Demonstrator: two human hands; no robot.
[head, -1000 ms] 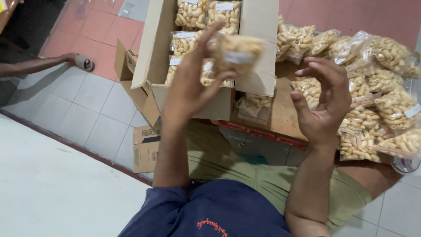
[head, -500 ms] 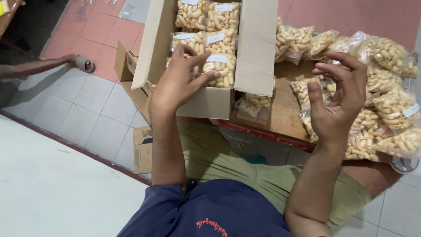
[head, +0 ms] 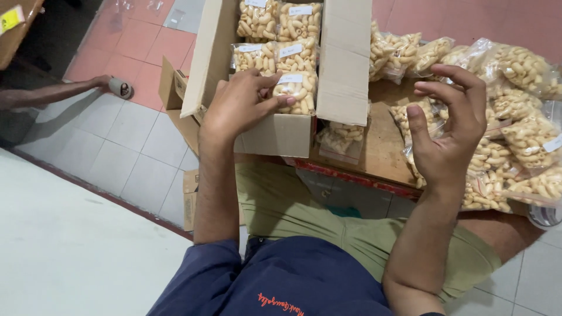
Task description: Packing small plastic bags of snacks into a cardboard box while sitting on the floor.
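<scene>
My left hand (head: 241, 104) reaches into an open cardboard box (head: 280, 136) and presses its fingers on a clear packet of pale curled snacks (head: 297, 92) in the box's near row. Several more such packets (head: 276, 23) stand packed behind it. My right hand (head: 449, 126) is raised to the right of the box, fingers spread and curled, holding nothing. Behind it lies a heap of loose snack packets (head: 515, 111) on a low wooden board (head: 380, 149).
Another person's hand (head: 99, 83) at the far left rests by a small roll (head: 121, 88) on the tiled floor. A flattened carton (head: 190, 199) lies under the box by my knee. One packet (head: 342, 140) sits between box and heap.
My left hand brought a snack packet down from mid-air into the box and now presses it into the near row. My right hand stayed raised and empty.
</scene>
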